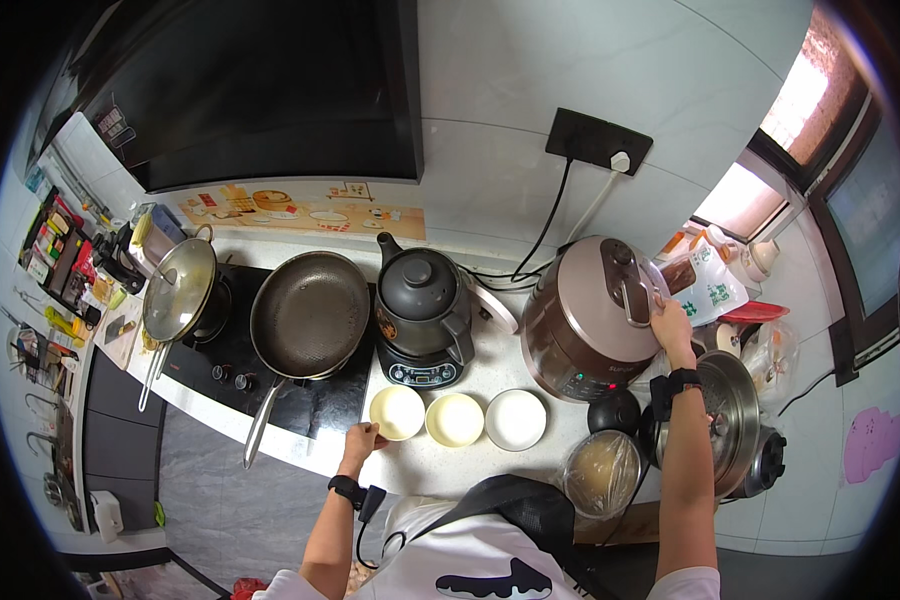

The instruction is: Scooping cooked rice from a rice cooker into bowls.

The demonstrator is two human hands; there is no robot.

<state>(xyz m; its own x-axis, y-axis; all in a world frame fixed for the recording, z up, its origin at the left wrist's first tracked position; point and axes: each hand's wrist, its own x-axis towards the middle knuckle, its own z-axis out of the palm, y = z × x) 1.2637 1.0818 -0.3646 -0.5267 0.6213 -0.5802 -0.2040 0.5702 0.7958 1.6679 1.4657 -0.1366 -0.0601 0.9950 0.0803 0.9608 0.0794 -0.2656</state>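
My left hand (363,441) touches the rim of the leftmost bowl (397,413), a cream one. Beside that bowl, in a row, stand another cream bowl (454,421) and a white bowl (516,420). My right hand (673,324) is at the right side of the lid of a brown and pink electric pressure cooker (596,319), near the lid's handle; its fingers are partly hidden. The cooker's panel shows lit lights, and its lid is on. Behind the bowls, a dark ceramic kettle (420,292) sits on its electric base (423,373).
A frying pan (311,315) and a lidded wok (180,289) stand on the black hob (300,409). A film-covered bowl (602,474), a black round object (613,412) and a steel steamer pot (742,420) are at the right. Cords run to the wall socket (598,141).
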